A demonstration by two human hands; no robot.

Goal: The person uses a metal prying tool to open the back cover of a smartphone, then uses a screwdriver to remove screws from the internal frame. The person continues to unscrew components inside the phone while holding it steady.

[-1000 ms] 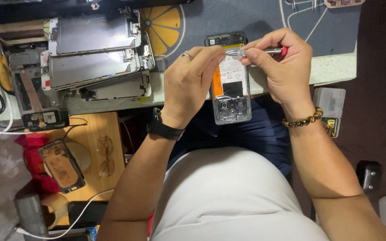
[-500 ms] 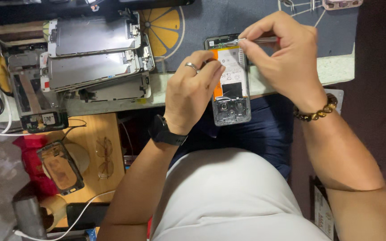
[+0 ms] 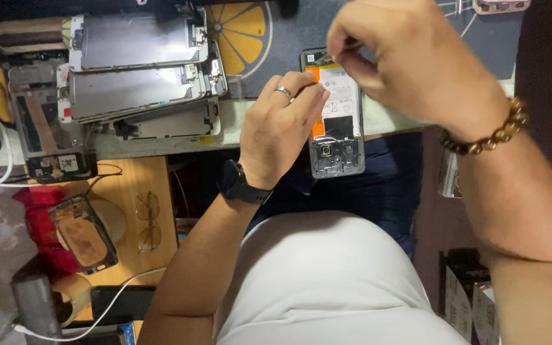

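Observation:
An opened phone lies at the desk's edge with its back off, showing a white battery and an orange strip down its left side. My left hand, with a ring and a black wristwatch, grips the phone's left edge, fingertips on the orange strip. My right hand, with a bead bracelet, hovers over the phone's top end. Its thumb and fingers are pinched on a thin tool, most of it hidden inside the hand.
A stack of bare phone screen frames lies left on the desk. A dark mat with an orange-slice print is behind the phone. Eyeglasses, a cased phone and a white cable lie lower left. Boxes stand lower right.
My right hand has lifted off the phone's upper right side and now hovers above its top end. My left hand has stayed on the phone's left edge.

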